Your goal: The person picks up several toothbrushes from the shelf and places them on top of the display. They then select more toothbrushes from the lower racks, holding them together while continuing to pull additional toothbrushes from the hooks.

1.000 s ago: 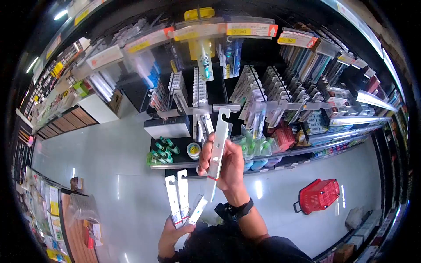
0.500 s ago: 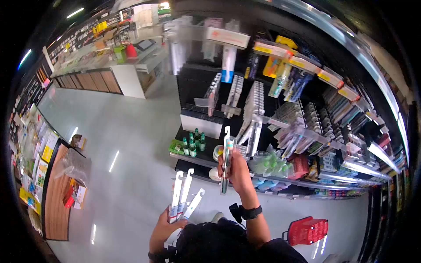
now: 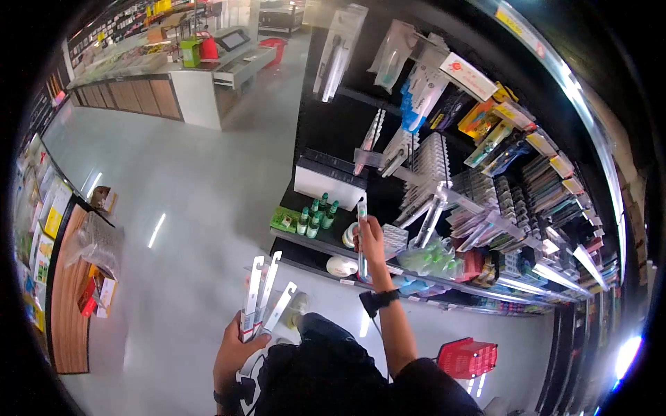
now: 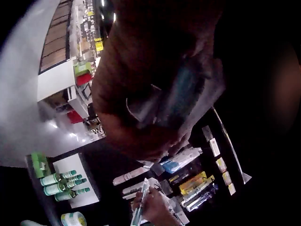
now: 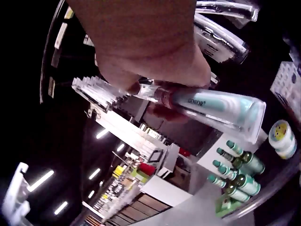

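Note:
My right hand (image 3: 372, 243) grips a slim toothbrush pack (image 3: 362, 267) with a white hanging hook, held upright in front of the shelf. In the right wrist view, the clear, teal-and-white end of that toothbrush pack (image 5: 221, 110) sticks out past the curled fingers. Low at the left, my left hand (image 3: 234, 352) holds three more hook-topped toothbrush packs (image 3: 262, 298), fanned out between thumb and fingers. The left wrist view shows this left hand (image 4: 146, 99) large and dark, its packs mostly in shadow.
Rows of hanging packs (image 3: 427, 170) fill the rack ahead. On the lower shelf stand several green bottles (image 3: 316, 219), with a white tub (image 3: 350, 234) to their right. A red basket (image 3: 468, 357) sits on the floor at right. A wood-sided counter (image 3: 132, 97) stands far left.
The head view has turned left, so the rack now lies further right. My right hand has moved its pack towards the lower shelf and tilted it upright. My left hand keeps its packs.

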`<action>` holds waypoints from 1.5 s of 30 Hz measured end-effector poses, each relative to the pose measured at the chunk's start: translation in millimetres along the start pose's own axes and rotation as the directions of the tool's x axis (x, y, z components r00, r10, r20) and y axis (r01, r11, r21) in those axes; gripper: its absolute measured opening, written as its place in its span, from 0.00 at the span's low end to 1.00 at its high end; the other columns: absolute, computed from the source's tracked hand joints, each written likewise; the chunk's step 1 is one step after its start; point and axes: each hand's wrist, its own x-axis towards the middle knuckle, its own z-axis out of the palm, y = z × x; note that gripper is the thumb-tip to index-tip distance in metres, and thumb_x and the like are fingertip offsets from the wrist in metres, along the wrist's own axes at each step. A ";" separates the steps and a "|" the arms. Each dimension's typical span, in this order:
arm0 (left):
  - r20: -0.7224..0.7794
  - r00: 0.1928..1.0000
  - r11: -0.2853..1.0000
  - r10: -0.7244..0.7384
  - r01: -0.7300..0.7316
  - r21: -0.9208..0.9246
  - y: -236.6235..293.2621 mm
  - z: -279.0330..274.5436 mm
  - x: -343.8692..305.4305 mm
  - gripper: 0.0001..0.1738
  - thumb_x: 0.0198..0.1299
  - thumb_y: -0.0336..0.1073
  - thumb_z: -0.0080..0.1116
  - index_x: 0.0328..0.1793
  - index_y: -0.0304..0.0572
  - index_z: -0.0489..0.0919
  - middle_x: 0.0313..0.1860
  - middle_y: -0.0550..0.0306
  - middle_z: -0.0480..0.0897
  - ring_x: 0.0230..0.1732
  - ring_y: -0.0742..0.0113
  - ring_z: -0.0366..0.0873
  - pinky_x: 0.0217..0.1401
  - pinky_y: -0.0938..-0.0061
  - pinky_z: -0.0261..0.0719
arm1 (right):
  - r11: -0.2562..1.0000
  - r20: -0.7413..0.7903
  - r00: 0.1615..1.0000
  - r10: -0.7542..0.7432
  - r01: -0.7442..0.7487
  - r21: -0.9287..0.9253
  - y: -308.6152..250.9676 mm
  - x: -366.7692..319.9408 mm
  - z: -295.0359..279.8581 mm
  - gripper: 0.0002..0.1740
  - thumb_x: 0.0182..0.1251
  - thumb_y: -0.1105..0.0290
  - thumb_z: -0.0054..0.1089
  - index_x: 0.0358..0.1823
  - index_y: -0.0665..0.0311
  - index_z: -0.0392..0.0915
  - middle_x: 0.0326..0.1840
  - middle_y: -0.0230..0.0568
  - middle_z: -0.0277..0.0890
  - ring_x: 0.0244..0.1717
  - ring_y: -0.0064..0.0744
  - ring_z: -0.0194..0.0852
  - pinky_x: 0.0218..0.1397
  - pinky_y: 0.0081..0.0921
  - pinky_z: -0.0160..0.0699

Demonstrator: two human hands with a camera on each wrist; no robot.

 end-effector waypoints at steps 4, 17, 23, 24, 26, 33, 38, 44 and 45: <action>-0.080 0.996 0.998 0.039 -0.035 0.056 3.3 -25.6 32.8 0.33 0.55 0.28 0.72 0.67 0.33 0.72 0.54 0.54 0.83 0.56 0.68 0.80 0.63 0.69 0.77 | 0.986 -0.062 0.985 -0.164 0.165 0.011 18.0 63.4 12.7 0.13 0.83 0.60 0.48 0.51 0.63 0.72 0.25 0.30 0.70 0.17 0.16 0.63 0.18 0.17 0.61; 0.095 0.995 0.972 0.033 -0.054 0.228 83.2 -78.7 161.9 0.35 0.52 0.28 0.75 0.66 0.34 0.73 0.52 0.54 0.83 0.52 0.67 0.81 0.59 0.69 0.79 | 0.818 -0.247 0.785 -0.568 0.573 -0.060 41.2 142.1 36.2 0.11 0.76 0.72 0.56 0.55 0.67 0.74 0.34 0.24 0.69 0.31 0.13 0.60 0.32 0.17 0.62; 0.217 0.976 0.978 -0.011 -0.034 0.206 99.4 -70.8 201.1 0.34 0.54 0.28 0.75 0.67 0.34 0.73 0.54 0.54 0.83 0.55 0.69 0.80 0.61 0.70 0.77 | 0.866 -0.308 0.814 -0.492 0.495 -0.073 33.5 138.1 38.4 0.11 0.74 0.73 0.56 0.53 0.68 0.74 0.33 0.29 0.74 0.30 0.15 0.65 0.32 0.18 0.65; 0.253 0.967 0.983 -0.006 -0.041 0.177 102.0 -68.8 206.6 0.34 0.54 0.29 0.76 0.67 0.34 0.73 0.53 0.54 0.83 0.55 0.69 0.80 0.62 0.70 0.77 | 0.866 -0.295 0.818 -0.494 0.494 -0.081 30.5 136.2 40.6 0.11 0.74 0.73 0.56 0.53 0.68 0.74 0.33 0.29 0.74 0.30 0.15 0.65 0.32 0.18 0.65; 0.287 0.956 0.972 -0.054 -0.015 0.233 110.6 -70.6 221.1 0.38 0.54 0.36 0.78 0.69 0.33 0.72 0.54 0.53 0.83 0.55 0.67 0.79 0.63 0.71 0.76 | 0.860 -0.334 0.797 -0.504 0.500 -0.104 26.6 132.4 45.9 0.02 0.74 0.75 0.49 0.44 0.64 0.70 0.28 0.31 0.69 0.25 0.17 0.62 0.27 0.19 0.61; 0.417 0.904 0.925 -0.094 -0.075 0.371 138.7 -71.5 252.3 0.43 0.52 0.50 0.78 0.68 0.31 0.73 0.54 0.50 0.83 0.54 0.64 0.79 0.62 0.72 0.75 | 0.843 -0.337 0.775 -0.535 0.517 -0.148 23.0 122.9 46.6 0.12 0.75 0.64 0.50 0.50 0.65 0.70 0.28 0.35 0.71 0.25 0.20 0.65 0.26 0.20 0.64; 0.464 0.883 0.920 -0.074 -0.119 0.373 143.3 -71.5 264.6 0.41 0.55 0.54 0.74 0.66 0.35 0.74 0.51 0.52 0.84 0.51 0.67 0.79 0.57 0.73 0.75 | 0.844 -0.295 0.791 -0.536 0.493 -0.211 5.1 127.6 53.2 0.13 0.74 0.63 0.47 0.50 0.65 0.70 0.26 0.35 0.70 0.23 0.21 0.65 0.25 0.22 0.63; 0.407 0.897 0.926 -0.169 0.004 0.377 126.3 -71.0 266.7 0.55 0.48 0.58 0.79 0.75 0.31 0.67 0.58 0.44 0.80 0.58 0.59 0.78 0.66 0.65 0.74 | 0.866 -0.364 0.788 -0.497 0.473 -0.159 13.2 120.5 53.4 0.11 0.75 0.64 0.45 0.46 0.64 0.69 0.24 0.35 0.70 0.21 0.19 0.61 0.23 0.20 0.58; 0.414 0.894 0.933 -0.171 0.011 0.360 126.9 -69.6 265.5 0.56 0.49 0.55 0.79 0.78 0.33 0.65 0.62 0.43 0.79 0.62 0.57 0.77 0.68 0.62 0.72 | 0.874 -0.365 0.795 -0.484 0.461 -0.154 12.8 121.2 52.7 0.12 0.74 0.63 0.45 0.47 0.64 0.70 0.24 0.35 0.70 0.21 0.18 0.61 0.23 0.20 0.58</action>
